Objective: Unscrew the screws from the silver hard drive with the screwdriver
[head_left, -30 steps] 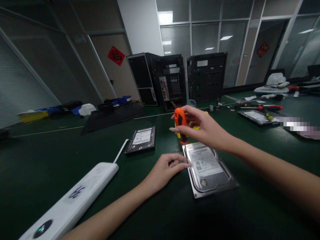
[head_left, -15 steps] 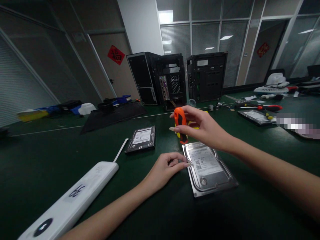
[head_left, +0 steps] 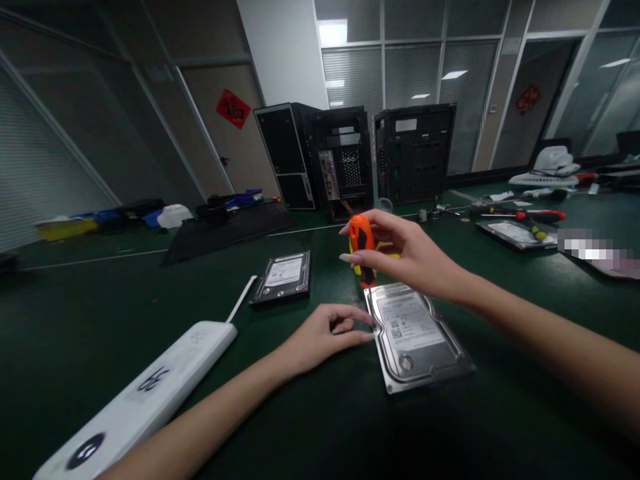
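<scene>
Upright in my right hand (head_left: 400, 250) is an orange and black screwdriver (head_left: 361, 243), gripped by its handle between thumb and fingers. Its thin shaft runs down to the left edge of a silver hard drive (head_left: 417, 333) that lies flat on the table with its label up. My left hand (head_left: 325, 337) rests on the table beside that edge. Its thumb and forefinger are slightly apart, the tips at the drive's rim close to the screwdriver's tip. Any screw under the tip is too small to make out. Something yellow (head_left: 387, 252) shows partly behind my right hand.
Another hard drive (head_left: 283, 277) lies to the left, near a white long device (head_left: 145, 393). Computer cases (head_left: 345, 160) stand at the back of the green table (head_left: 200, 287). A third drive (head_left: 517, 235), a red and black screwdriver (head_left: 540, 216) and other tools lie to the right.
My left thumb has drawn back a little from the drive's edge, widening the gap to the forefinger. The right hand and screwdriver stay nearly in place.
</scene>
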Available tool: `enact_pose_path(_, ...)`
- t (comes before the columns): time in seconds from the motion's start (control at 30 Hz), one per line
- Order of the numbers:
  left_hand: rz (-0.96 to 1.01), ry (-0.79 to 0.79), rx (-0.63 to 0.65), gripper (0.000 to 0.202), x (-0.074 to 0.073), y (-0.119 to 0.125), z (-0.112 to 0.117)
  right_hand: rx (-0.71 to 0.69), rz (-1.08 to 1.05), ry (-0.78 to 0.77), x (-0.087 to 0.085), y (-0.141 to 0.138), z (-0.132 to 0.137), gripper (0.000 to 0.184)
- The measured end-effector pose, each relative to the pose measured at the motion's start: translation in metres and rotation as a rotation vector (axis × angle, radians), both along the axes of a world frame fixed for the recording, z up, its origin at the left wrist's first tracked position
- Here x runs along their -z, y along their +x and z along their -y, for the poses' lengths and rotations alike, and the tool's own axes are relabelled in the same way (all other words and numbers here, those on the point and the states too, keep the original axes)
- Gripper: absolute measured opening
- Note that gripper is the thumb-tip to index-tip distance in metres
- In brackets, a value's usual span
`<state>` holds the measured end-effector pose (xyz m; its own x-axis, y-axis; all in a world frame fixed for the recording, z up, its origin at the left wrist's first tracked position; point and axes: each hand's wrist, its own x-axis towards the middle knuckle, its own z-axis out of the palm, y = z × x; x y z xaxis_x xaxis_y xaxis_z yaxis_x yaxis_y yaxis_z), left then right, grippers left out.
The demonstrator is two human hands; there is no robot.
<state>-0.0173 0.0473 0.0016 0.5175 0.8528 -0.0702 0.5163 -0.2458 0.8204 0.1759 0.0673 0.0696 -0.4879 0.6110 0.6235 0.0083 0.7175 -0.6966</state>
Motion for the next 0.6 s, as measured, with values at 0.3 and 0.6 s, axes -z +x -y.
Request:
enact_pose_path(0.3,-0.002,-0.011,-0.039,0.036,0.0019,0.0019,0.0009,-0.008,0.000,-0.010,0.0001,0.0001,-0.0005,0.034)
enact_pose_path(0.6,-0.004,-0.002,-0.050,0.036,0.0028,0.0022,0.0013,0.000,0.005,-0.003,-0.0004,0.0002,0.0012,0.033)
